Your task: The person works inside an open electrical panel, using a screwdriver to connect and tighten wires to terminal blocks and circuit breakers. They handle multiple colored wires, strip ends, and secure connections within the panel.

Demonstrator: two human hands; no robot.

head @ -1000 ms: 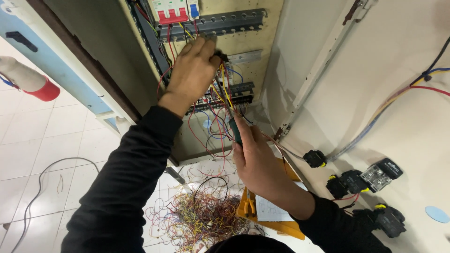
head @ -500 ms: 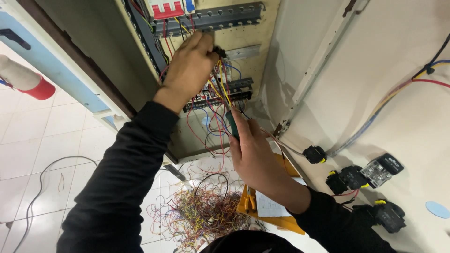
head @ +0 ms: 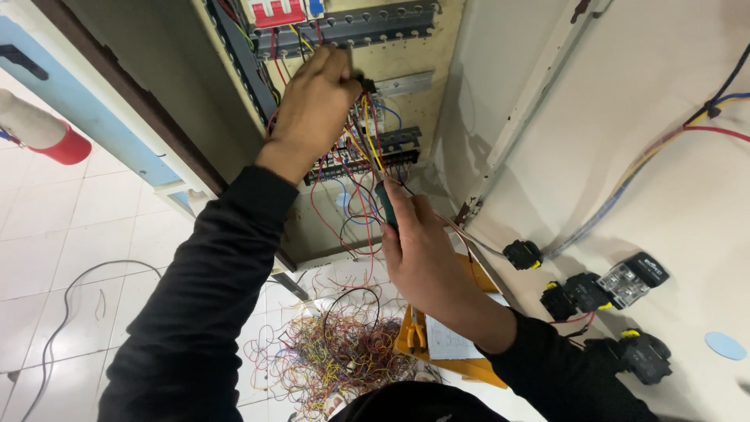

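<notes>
Far left: red-capped cone (head: 39,133). Upper centre: left hand (head: 312,109), fingers curled shut around wires (head: 363,141) at the panel's terminal strip (head: 367,160). Centre: right hand (head: 422,250) closed round a green-handled screwdriver (head: 386,205), tip hidden. Right: black relays (head: 601,289) on the open door.

The screwdriver (head: 385,205) in the right hand (head: 426,254) has a dark green handle of matt plastic. The wires (head: 367,148) have smooth plastic coats. The rail (head: 355,27) is grey matt metal. The sleeves (head: 211,297) are black matt cloth, and the floor tiles (head: 70,234) are glossy.
</notes>
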